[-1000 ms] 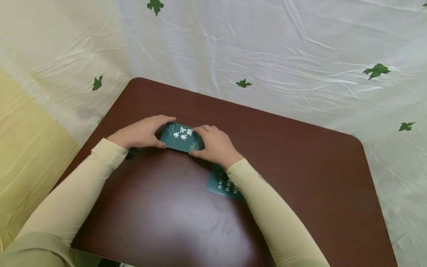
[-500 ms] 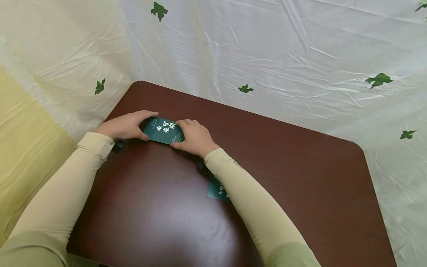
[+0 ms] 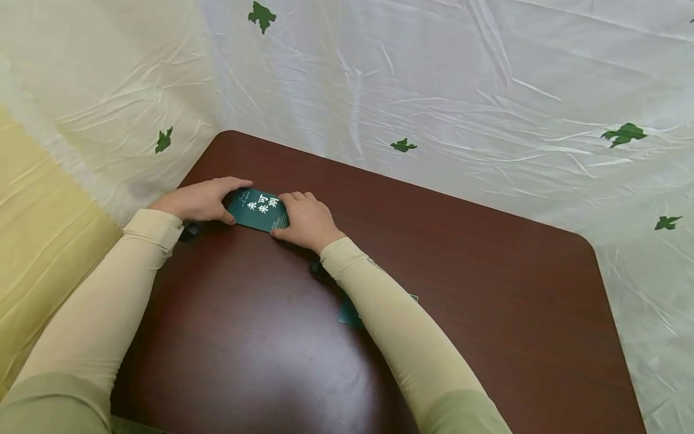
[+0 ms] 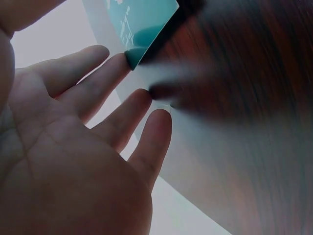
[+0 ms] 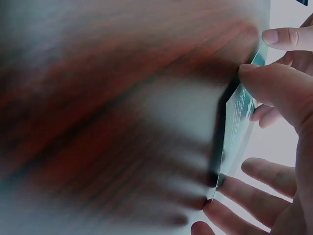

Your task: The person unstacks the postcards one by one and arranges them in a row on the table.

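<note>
A dark green card (image 3: 259, 210) with white printed characters lies near the table's far left in the head view. My left hand (image 3: 197, 199) grips its left end, thumb at the near corner and fingers at the far one. At the right end my right hand (image 3: 310, 222) holds it between thumb and fingers. In the right wrist view the right thumb (image 5: 274, 88) presses the long edge of the card (image 5: 234, 117). Left fingertips touch a corner of the card (image 4: 142, 24) in the left wrist view. A second green card (image 3: 349, 312) is mostly hidden under the right forearm.
The brown table (image 3: 461, 271) has rounded corners. White cloth (image 3: 461, 72) with green leaf shapes hangs behind it, and yellow cloth (image 3: 49, 229) hangs at the left. A small dark object shows under each wrist.
Both hands have moved left and slightly away, carrying the gripped card toward the table's far left corner. The right forearm now covers more of the second card.
</note>
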{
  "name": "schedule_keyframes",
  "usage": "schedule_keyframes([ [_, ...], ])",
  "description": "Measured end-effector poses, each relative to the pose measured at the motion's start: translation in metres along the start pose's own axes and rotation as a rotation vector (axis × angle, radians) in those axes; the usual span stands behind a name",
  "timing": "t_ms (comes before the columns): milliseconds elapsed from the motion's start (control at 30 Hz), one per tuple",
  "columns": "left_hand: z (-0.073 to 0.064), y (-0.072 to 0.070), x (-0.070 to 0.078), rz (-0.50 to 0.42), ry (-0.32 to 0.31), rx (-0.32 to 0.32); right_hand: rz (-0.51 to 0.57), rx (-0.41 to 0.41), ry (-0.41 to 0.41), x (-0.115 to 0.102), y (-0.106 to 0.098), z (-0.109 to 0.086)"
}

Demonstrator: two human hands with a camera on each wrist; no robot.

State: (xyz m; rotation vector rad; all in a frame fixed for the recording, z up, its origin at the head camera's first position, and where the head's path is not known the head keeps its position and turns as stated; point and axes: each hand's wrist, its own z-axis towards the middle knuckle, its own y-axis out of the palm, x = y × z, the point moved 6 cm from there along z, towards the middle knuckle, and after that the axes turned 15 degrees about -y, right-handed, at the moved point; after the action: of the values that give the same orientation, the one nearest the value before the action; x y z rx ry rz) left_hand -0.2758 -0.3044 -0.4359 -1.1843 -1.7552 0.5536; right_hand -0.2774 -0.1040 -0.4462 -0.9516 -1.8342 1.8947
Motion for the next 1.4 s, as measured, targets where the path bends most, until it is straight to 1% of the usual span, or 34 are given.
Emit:
schedule_keyframes([
  [167,0.0,-0.003,0.0,-0.013,0.003,-0.005,-0.012,-0.01,0.009,-0.001,-0.003,0.002],
  [300,0.0,-0.002,-0.001,-0.014,0.013,-0.002,0.017,-0.017,0.017,-0.001,-0.004,-0.001],
  [333,-0.001,-0.001,-0.001,-0.01,0.014,0.007,0.027,-0.016,0.017,-0.001,-0.005,-0.004],
  [400,-0.002,0.001,0.0,0.008,0.022,0.046,0.043,-0.008,0.018,0.001,-0.008,-0.011],
  [467,-0.003,0.007,0.005,0.03,0.041,0.097,0.049,0.005,0.03,0.006,-0.013,-0.025],
  [533,-0.008,0.014,0.016,0.045,0.064,0.147,0.052,0.027,0.041,0.013,-0.019,-0.043],
  [567,-0.012,0.018,0.023,0.052,0.086,0.17,0.054,0.036,0.048,0.016,-0.021,-0.054],
  [633,-0.022,0.027,0.04,0.057,0.14,0.202,0.061,0.055,0.058,0.021,-0.025,-0.077],
  [733,-0.043,0.041,0.068,0.07,0.237,0.225,0.076,0.084,0.064,0.025,-0.026,-0.113],
  [833,-0.061,0.059,0.095,0.085,0.32,0.202,0.093,0.112,0.065,0.026,-0.022,-0.147],
  [933,-0.073,0.084,0.117,0.1,0.374,0.128,0.112,0.138,0.078,0.026,-0.016,-0.178],
  [1000,-0.077,0.1,0.128,0.105,0.402,0.076,0.131,0.153,0.096,0.027,-0.014,-0.197],
  [1067,-0.079,0.115,0.135,0.114,0.416,0.039,0.155,0.165,0.112,0.027,-0.011,-0.213],
  [1133,-0.08,0.125,0.139,0.115,0.421,0.023,0.181,0.168,0.123,0.026,-0.009,-0.227],
  [1267,-0.081,0.137,0.142,0.125,0.426,0.041,0.217,0.153,0.131,0.024,-0.002,-0.245],
  [1400,-0.083,0.144,0.147,0.146,0.457,0.063,0.228,0.156,0.139,0.024,0.003,-0.254],
])
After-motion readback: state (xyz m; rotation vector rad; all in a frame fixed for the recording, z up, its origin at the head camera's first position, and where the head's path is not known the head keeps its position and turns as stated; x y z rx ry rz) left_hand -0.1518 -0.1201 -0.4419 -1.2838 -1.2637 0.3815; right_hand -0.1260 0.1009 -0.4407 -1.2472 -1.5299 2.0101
